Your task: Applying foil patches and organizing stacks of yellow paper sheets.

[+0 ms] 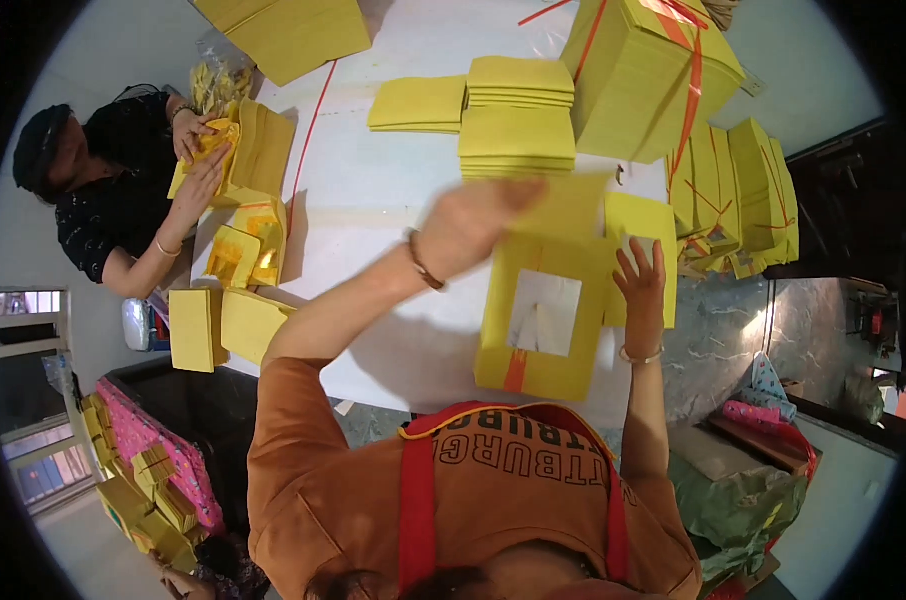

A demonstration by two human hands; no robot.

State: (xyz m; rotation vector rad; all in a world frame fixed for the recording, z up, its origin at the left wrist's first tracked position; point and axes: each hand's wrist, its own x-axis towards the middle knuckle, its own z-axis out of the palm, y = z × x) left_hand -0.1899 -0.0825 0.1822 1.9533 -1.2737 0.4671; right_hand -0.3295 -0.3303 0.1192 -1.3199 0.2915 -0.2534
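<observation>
In front of me on the white table lies a stack of yellow paper point(488, 340) with an orange strip down its middle. A white rectangular patch point(545, 312) sits on top of it. My left hand point(478, 225), smeared by motion, is above the stack's far left corner, its fingers closed on the edge of a raised yellow paper sheet point(578, 205). To the right of the stack, my right hand point(641, 275) has its fingers spread, resting on or just over another flat yellow paper piece point(638, 215); contact is unclear.
Folded yellow stacks point(516, 135) lie beyond my hands. A tall strapped yellow bundle point(633, 80) stands at the far right, with more bundles point(738, 190) beside the table. At the left, a co-worker point(113, 190) handles yellow paper near an opened yellow package point(243, 245). Yellow blocks point(195, 328) sit near the left edge.
</observation>
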